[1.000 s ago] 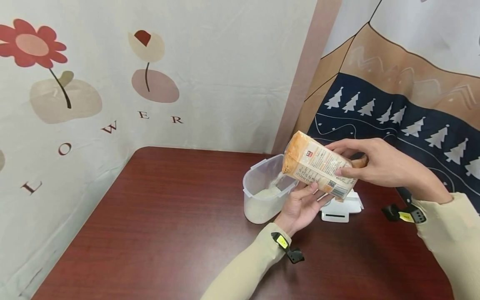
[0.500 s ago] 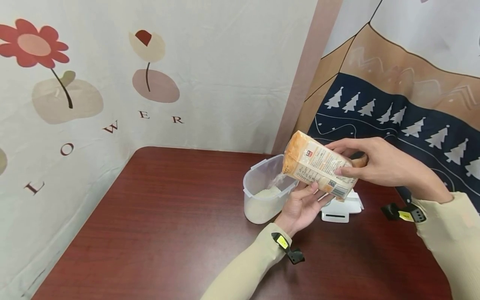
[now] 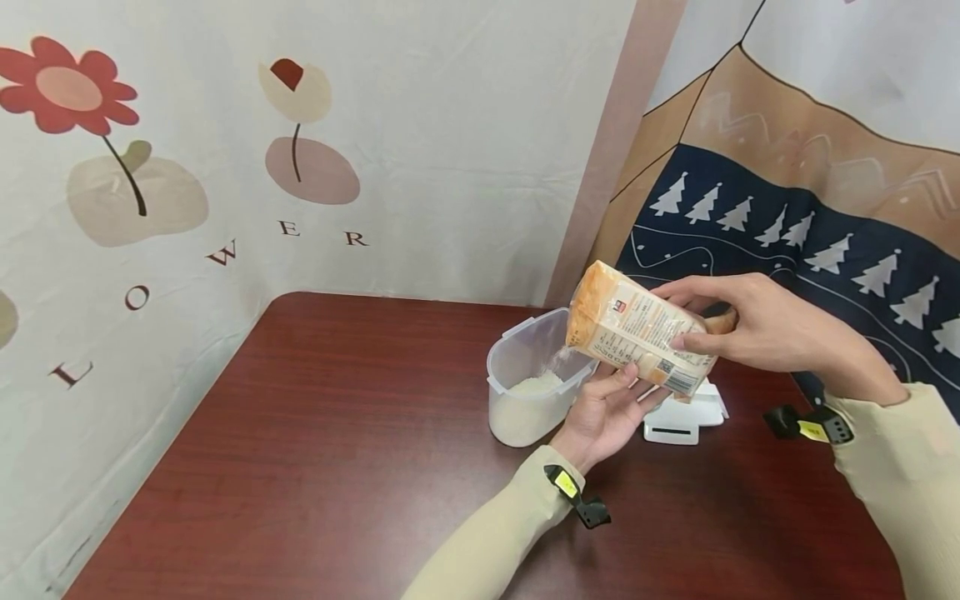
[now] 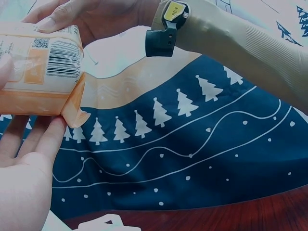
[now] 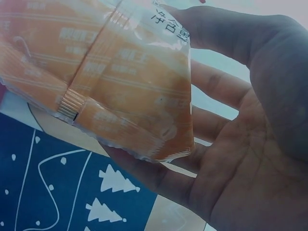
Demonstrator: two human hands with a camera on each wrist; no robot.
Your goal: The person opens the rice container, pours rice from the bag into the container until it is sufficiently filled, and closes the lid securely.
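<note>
A plastic bag of white, rice-like grains, printed orange and cream, is tilted with its mouth low to the left. My left hand holds it from beneath, thumb on the printed side and fingers under it. Across its raised right end, my right hand grips between thumb and fingers. Grains fall in a thin stream from the mouth into a clear plastic container, where a pale heap covers the bottom. In the left wrist view, the bag's barcode end shows between both hands.
On the dark red table, a white plastic piece with a slot lies right of the container, partly behind the left hand and bag. Printed cloth hangs behind the table.
Both hands keep the bag tilted in nearly the same place. Grains keep falling into the container, and the stream looks thinner than before.
</note>
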